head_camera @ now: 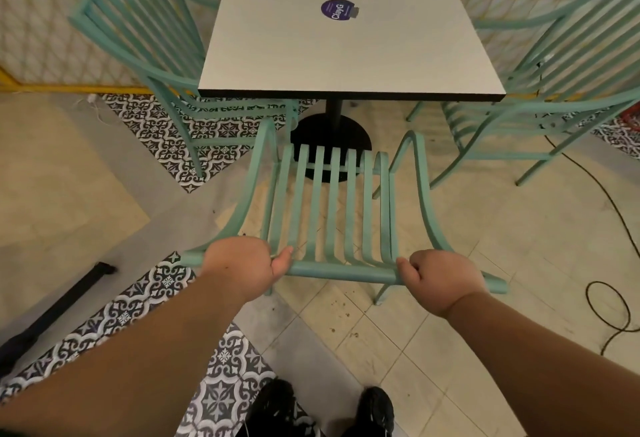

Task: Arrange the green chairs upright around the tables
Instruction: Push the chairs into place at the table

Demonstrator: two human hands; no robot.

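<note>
A green slatted chair [332, 208] stands upright right in front of me, facing the square light table [346, 52]. My left hand [242, 267] grips the left part of its top back rail. My right hand [440, 280] grips the right part of the same rail. Two more green chairs stand upright at the table: one on the left side [145, 38], one on the right side [554, 90], both with their seats tucked partly under the tabletop.
The table has a black round base [329, 138] and a purple sticker [336, 9] on top. A black cable [609, 298] loops on the floor at right. A dark bar [55, 312] lies at left. A yellow-framed lattice fence [41, 28] runs behind. My shoes [325, 409] are at the bottom.
</note>
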